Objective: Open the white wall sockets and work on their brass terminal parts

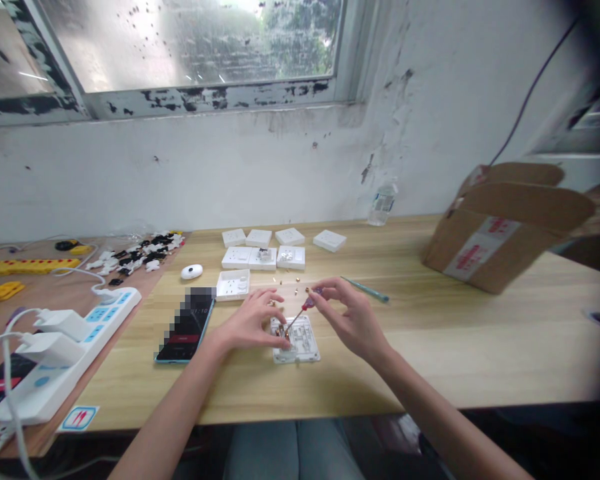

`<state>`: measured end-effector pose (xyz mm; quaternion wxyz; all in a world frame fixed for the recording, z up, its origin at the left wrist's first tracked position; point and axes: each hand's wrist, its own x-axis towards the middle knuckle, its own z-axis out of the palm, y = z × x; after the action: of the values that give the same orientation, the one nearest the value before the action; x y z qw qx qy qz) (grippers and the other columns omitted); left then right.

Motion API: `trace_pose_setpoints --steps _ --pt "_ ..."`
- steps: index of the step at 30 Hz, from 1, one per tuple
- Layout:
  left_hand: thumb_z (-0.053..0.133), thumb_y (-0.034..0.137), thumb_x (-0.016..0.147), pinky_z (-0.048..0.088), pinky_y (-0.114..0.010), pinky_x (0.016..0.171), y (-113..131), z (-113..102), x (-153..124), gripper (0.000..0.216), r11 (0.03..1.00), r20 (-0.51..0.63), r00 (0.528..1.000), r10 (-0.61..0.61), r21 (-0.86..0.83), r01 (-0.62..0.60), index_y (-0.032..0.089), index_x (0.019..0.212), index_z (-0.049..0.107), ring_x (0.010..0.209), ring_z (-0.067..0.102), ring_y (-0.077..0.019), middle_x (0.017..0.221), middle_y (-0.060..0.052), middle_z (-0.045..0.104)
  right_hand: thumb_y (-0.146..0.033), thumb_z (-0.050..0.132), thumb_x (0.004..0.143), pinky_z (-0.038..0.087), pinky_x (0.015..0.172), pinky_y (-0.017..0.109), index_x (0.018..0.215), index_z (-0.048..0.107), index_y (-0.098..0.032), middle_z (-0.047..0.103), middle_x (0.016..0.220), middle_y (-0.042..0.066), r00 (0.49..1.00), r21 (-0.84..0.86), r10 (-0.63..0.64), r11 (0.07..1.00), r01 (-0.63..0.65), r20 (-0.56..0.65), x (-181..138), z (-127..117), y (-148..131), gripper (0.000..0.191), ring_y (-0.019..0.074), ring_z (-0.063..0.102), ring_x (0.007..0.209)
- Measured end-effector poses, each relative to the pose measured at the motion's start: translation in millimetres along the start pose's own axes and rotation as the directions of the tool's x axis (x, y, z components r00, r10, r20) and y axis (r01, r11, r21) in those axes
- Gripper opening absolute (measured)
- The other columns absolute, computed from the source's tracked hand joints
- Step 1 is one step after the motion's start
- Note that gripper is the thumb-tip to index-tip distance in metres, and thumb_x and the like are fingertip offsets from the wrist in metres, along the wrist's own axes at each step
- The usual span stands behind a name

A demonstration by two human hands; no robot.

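In front of us, the white plastic housing [306, 339] lies flat, inner side up, near the front edge of the worktop [430, 360], with brass parts [281, 331] at its left side. We judge it light and stiff, apt to slide on the smooth surface and to crack at its thin inner ribs if forced, so we would hold it by the outer rim and leave the metal free. The left hand [253, 320] rests over that side with its grip spread, thumb and fingers apart around the brass; whether they pinch a piece we cannot tell. The right hand [350, 317] has its grip clamped on the handle of a slim screwdriver [296, 319], whose shaft slants down toward the brass; the small handle probably turns easily but may slip. Loose brass bits [298, 280] just beyond look tiny and easily scattered. On the pale, wood-grained worktop we see 2 rows of white socket boxes [263, 259], 4 at the back and 3 in front, with a white cover [233, 285] nearer us. A phone [193, 327] and a power strip [75, 353] lie to the left, a pen [367, 290] and a cardboard box [500, 227] to the right. A clear bottle [383, 202] stands by the scuffed wall [230, 167], under a grimy window [205, 47] higher up and leftward.
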<state>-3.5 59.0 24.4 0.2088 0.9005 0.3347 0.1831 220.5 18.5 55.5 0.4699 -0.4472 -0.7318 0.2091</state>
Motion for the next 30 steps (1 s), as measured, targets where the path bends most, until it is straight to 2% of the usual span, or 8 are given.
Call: trace_pose_setpoints --steps 5,13,23,30 --pt "0.076 0.051 0.065 0.025 -0.049 0.107 -0.5 0.1 -0.3 0.036 1.0 -0.001 1.0 -0.003 -0.002 0.003 0.025 0.09 0.071 0.131 0.032 -0.0303 0.126 -0.009 0.052 -0.035 0.055 0.089 0.042 0.055 0.026 0.092 0.055 -0.021 0.07 0.078 0.004 1.0 0.009 -0.005 1.0 0.005 -0.004 -0.5 -0.4 1.5 0.014 0.019 0.064 0.077" --pt "0.077 0.051 0.064 0.024 -0.05 0.107 -1.2 0.1 0.3 0.037 1.0 -0.004 1.0 0.002 -0.023 -0.002 0.026 0.09 0.071 0.131 0.032 -0.0312 0.127 -0.008 0.052 -0.034 0.055 0.088 0.047 0.07 0.032 0.092 0.055 -0.021 0.07 0.077 0.004 1.0 0.019 -0.023 1.0 0.024 -0.007 -0.2 -1.2 2.8 0.014 0.0202 0.065 0.077" --pt "0.078 0.048 0.064 0.025 -0.05 0.106 0.2 -0.4 -0.5 0.034 0.999 -0.009 1.0 0.003 -0.041 -0.004 0.025 0.088 0.07 0.131 0.032 -0.0314 0.128 -0.009 0.051 -0.034 0.055 0.088 0.047 0.071 0.032 0.093 0.055 -0.021 0.071 0.078 0.004 0.999 -0.012 -0.041 0.999 0.041 -0.011 -0.2 -1.2 3.3 0.013 0.0198 0.065 0.077" --pt "0.077 0.042 0.069 0.025 -0.047 0.108 1.8 -2.6 0.3 0.033 0.996 -0.024 0.999 0.035 -0.078 -0.037 0.025 0.095 0.066 0.132 0.032 -0.0287 0.128 -0.008 0.05 -0.033 0.055 0.088 0.046 0.069 0.031 0.092 0.056 -0.021 0.069 0.077 0.003 0.997 -0.057 -0.078 0.995 0.076 -0.026 1.4 1.5 2.1 0.013 0.0197 0.064 0.079"
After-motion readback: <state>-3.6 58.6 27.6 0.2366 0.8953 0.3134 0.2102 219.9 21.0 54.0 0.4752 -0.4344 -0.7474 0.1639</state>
